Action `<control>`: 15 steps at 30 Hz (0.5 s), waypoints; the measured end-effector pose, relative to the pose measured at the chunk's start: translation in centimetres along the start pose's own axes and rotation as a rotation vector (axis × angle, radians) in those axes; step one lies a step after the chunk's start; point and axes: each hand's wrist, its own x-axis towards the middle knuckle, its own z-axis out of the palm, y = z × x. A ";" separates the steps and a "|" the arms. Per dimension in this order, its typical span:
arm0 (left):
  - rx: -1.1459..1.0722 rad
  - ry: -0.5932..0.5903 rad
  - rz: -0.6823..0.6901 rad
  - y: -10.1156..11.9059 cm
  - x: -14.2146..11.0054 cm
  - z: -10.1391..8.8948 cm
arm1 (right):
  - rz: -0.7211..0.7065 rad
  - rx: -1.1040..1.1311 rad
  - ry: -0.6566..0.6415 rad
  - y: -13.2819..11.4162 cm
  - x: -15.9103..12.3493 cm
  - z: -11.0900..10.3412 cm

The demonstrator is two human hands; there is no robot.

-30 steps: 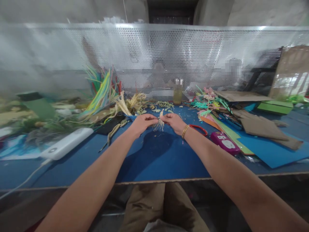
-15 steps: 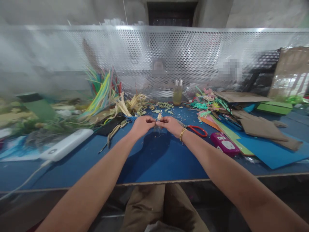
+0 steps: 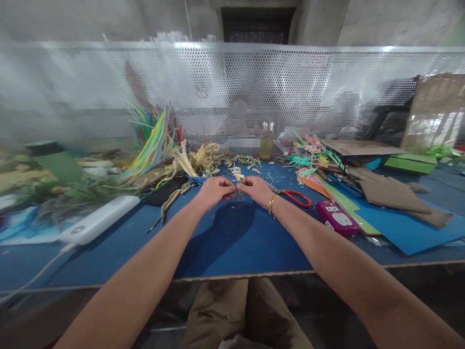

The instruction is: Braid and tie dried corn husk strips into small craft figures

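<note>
Over the blue tabletop, my left hand (image 3: 216,190) and my right hand (image 3: 256,188) meet with fingertips nearly touching. Both are closed in a pinch on a small bundle of pale dried strips (image 3: 238,174). Its cream top sticks up behind the fingers, while most of its lower strands are hidden by them. Right of my right hand lies a pair of scissors (image 3: 297,198) with red handles, partly behind the wrist. Dried husk-like strips (image 3: 196,159) are heaped beyond my left hand.
A white power strip-like block (image 3: 100,219) with a cable lies left. Coloured stems (image 3: 154,140) stand behind it. At right are a purple case (image 3: 336,218), blue sheets (image 3: 403,232) and brown cardboard (image 3: 394,191). A bottle (image 3: 266,145) stands before the perforated metal screen (image 3: 218,72).
My hands have drawn closer together around the bundle. Its strands, fanned out below the fingers earlier, are now mostly covered. The right hand has shifted slightly left, showing more of the scissors.
</note>
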 end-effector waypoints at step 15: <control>0.136 0.022 0.058 0.4 -0.3 0.2 | -0.038 -0.125 -0.029 -0.3 -0.1 0.0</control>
